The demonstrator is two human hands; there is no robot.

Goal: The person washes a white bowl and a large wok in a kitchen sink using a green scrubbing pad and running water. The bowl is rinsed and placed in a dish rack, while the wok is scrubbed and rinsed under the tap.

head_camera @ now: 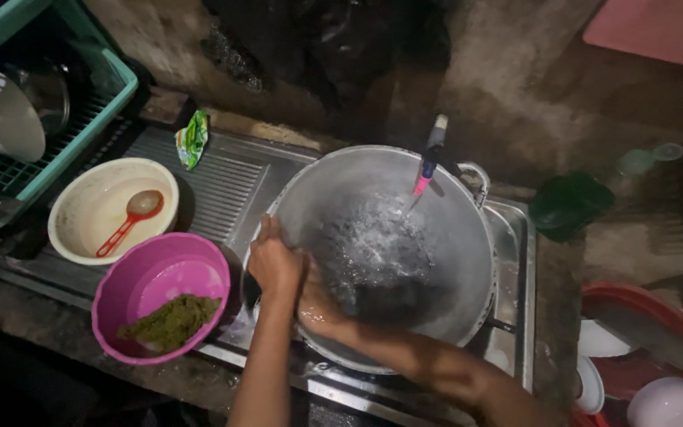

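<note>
A large metal wok sits tilted in the sink, water from the tap running into it. The left hand has its fingers clamped on the wok's rim at nine o'clock. The right hand is inside at seven o'clock, wet (fingers' spread I cannot tell). On the worktop at nine o'clock stand a pink bowl of green paste and a cream bowl with a red spoon.

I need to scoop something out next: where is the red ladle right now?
In the head view, the red ladle lies inside the cream bowl on the left of the metal draining board, just above the pink bowl and below the green rack.
</note>
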